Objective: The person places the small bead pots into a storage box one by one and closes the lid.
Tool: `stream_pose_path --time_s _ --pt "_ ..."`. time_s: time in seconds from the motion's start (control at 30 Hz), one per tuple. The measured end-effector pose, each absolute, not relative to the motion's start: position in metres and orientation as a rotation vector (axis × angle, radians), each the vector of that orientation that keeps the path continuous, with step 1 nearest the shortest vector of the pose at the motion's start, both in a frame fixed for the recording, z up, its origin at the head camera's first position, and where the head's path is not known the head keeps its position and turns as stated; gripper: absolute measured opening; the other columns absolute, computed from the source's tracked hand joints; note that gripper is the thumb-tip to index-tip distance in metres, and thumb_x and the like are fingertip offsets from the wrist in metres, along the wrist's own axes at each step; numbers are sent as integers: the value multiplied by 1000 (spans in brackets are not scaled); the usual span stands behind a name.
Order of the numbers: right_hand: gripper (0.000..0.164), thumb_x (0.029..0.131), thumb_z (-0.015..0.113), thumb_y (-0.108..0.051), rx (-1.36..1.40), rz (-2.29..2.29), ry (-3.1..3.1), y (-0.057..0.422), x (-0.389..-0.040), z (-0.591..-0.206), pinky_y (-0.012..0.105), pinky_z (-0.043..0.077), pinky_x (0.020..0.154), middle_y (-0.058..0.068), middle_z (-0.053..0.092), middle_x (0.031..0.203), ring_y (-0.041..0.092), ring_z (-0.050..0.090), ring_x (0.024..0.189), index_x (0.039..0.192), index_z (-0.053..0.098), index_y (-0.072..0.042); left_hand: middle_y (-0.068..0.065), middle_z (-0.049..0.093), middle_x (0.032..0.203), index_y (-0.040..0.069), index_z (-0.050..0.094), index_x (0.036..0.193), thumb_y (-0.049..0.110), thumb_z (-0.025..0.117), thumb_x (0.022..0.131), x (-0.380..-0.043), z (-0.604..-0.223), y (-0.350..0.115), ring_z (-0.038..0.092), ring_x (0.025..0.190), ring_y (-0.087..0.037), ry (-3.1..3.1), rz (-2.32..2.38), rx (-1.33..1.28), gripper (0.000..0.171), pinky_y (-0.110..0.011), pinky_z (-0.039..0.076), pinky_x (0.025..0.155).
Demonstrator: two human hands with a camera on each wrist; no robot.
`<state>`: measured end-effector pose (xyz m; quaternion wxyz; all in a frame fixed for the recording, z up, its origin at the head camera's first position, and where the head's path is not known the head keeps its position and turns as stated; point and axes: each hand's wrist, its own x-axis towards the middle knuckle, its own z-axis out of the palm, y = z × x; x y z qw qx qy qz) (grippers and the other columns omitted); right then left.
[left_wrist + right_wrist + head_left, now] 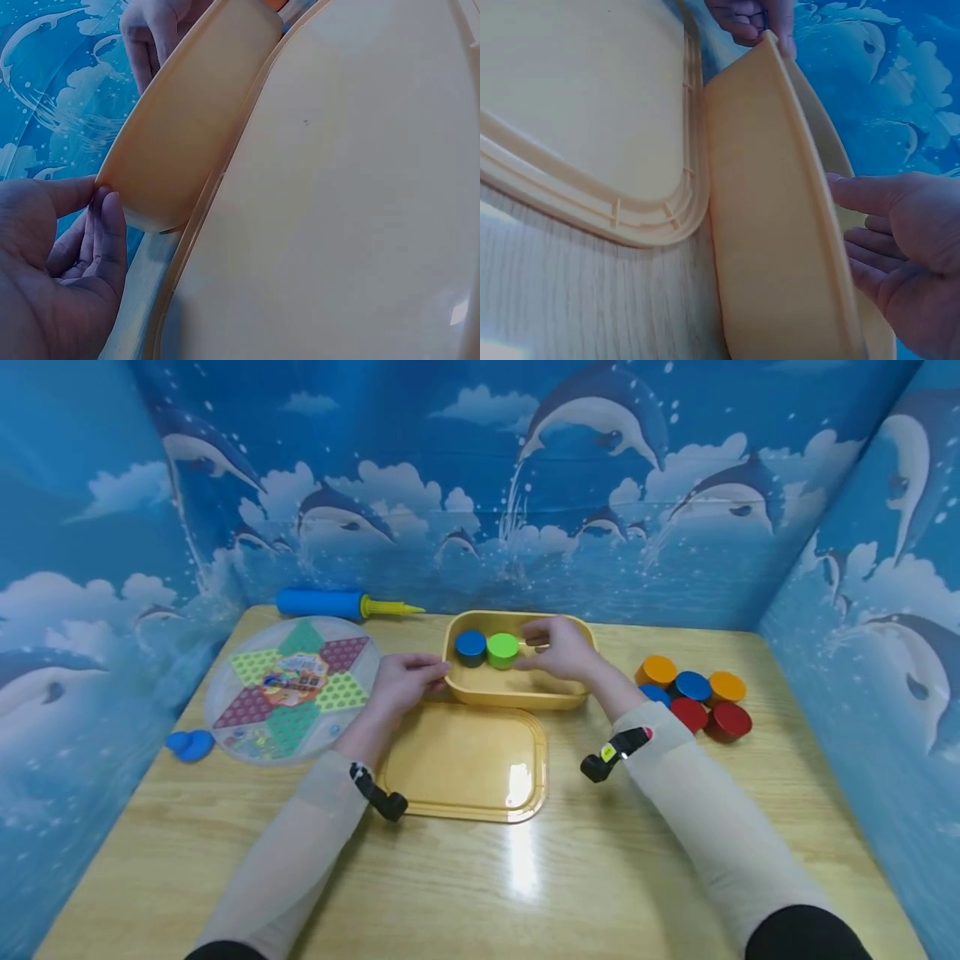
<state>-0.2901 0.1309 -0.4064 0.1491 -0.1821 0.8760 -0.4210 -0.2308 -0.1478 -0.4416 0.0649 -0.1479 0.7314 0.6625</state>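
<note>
A tan plastic box (517, 698) stands at the back middle of the table, holding a blue round piece (471, 647) and a bright green round piece (502, 650) side by side. My left hand (405, 681) pinches the box's left rim between thumb and fingers, as the left wrist view also shows. Over the box's right half, my right hand (561, 650) reaches in with fingers spread apart beside the green piece. In the right wrist view the box wall (780, 210) hides the fingertips. A tan lid (461, 760) lies flat in front of the box.
Several orange, blue and red round pieces (729, 721) sit clustered on the right. Leftward lies a round Chinese checkers board (296, 685), with a blue hand pump (322, 603) behind it and a small blue object (190, 745) beside it. Dolphin-printed sheets (480, 485) wall the table.
</note>
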Motion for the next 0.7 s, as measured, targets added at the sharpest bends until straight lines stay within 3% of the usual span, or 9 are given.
stream_pose_path --time_s 0.4,0.7 --pt "63 94 84 -12 -542 -1256 2578 183 -251 -378 45 53 109 28 58 144 41 57 133 148 56 5 -17 71 117 -2 74 122 16 81 97 -230 -442 -150 73 91 -19 2209 1994 -456 32 -29 64 84" --pt "59 96 83 -19 -446 -1218 2680 225 -218 -362 51 51 110 23 60 145 39 58 134 145 60 4 -15 71 117 1 74 124 19 80 98 -233 -443 -150 73 96 -21 2206 1950 -466 32 -29 63 85"
